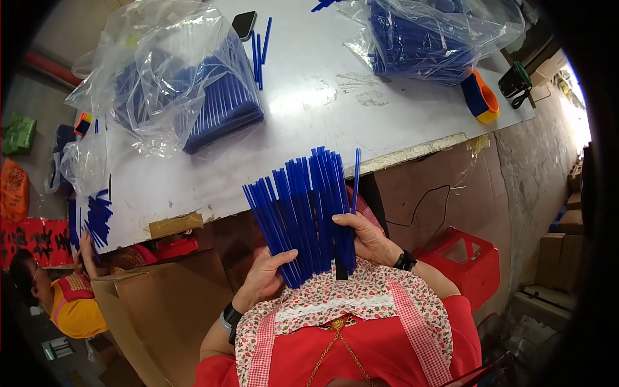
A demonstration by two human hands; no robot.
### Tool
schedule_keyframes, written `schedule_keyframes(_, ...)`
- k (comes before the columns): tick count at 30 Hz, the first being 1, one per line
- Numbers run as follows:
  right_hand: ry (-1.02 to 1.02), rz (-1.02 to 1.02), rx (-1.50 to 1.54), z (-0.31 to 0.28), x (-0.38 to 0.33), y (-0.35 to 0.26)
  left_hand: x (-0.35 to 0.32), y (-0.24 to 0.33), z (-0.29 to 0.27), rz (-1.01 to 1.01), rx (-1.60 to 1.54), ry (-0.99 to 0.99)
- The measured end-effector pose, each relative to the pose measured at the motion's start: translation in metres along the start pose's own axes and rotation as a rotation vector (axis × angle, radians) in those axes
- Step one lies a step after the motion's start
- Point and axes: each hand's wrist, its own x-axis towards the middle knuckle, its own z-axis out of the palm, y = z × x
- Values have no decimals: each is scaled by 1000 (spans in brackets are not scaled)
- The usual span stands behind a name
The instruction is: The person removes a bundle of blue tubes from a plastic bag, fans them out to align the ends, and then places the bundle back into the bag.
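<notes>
A fanned bundle of blue plastic sticks (pixel 309 213) stands in front of my chest, its upper ends spread toward the table. My left hand (pixel 267 274) grips its lower left side, thumb lying across the front. On the right edge, my right hand (pixel 361 235) holds the bundle with its thumb over the front, higher than the left. One stick at the far right stands apart and pokes up above its neighbours. A small black piece (pixel 341 269) shows at the lower end, near my flowered apron (pixel 335 293). The fingers behind the sticks are hidden.
The white table (pixel 296 129) bears plastic bags of blue sticks (pixel 222 103) (pixel 419 42), a phone (pixel 244 26), loose sticks and a tape roll (pixel 481 97). A red stool (pixel 461 267) stands right; a cardboard box (pixel 167 309) and another person (pixel 71 297) are left.
</notes>
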Motion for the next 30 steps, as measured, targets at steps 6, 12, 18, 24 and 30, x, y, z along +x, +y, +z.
schedule_keyframes(6,-44,-50,-7,-1,-1,-2,-2,0,-4,3,-34,22)
schedule_keyframes(12,-26,-65,16,-6,1,-1,-5,5,3,2,-57,16)
schedule_keyframes(18,-48,-61,-15,-15,-1,1,-5,3,-3,13,-34,33)
schedule_keyframes(24,-56,-69,26,-16,-1,2,-5,2,-3,19,-45,42)
schedule_keyframes(30,-116,-52,47,-21,2,0,-5,3,-1,19,-66,45)
